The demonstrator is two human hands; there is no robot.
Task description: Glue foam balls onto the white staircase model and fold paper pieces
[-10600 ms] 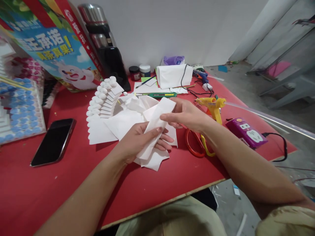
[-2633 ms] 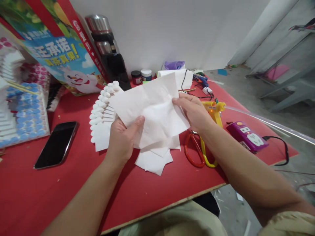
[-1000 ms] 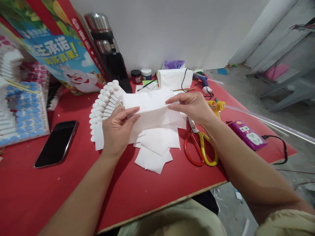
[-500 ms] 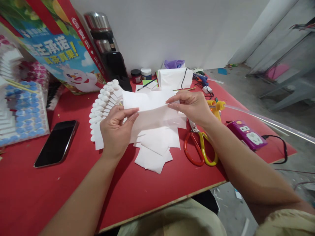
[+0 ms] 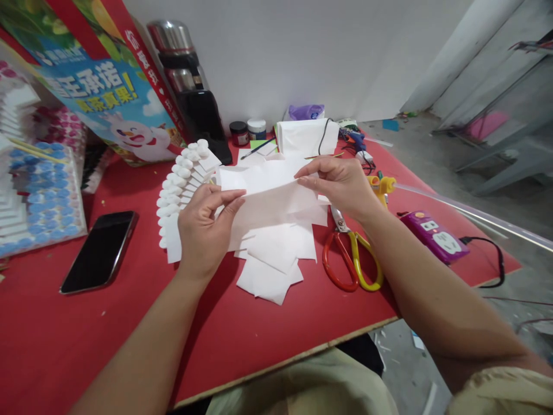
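Observation:
My left hand (image 5: 203,227) and my right hand (image 5: 339,184) hold a white paper sheet (image 5: 276,202) between them, folded along its top edge, a little above the red table (image 5: 259,340). Each hand pinches one end of the fold with thumb and fingers. Under the sheet lies a pile of white paper pieces (image 5: 270,268). Just left of my left hand stands a stepped white paper model (image 5: 184,178) with round white tips.
Red-and-yellow scissors (image 5: 352,259) lie right of the pile, beside a yellow glue gun (image 5: 380,184) and a purple power strip (image 5: 434,236). A black phone (image 5: 99,251) lies at the left. A thermos (image 5: 190,92), paint jars (image 5: 246,131) and a tissue pack (image 5: 305,137) stand behind.
Over the last seconds the sheet went from held up flat to folded over. In the last half second my right hand shifted slightly along the fold; my left hand stayed put.

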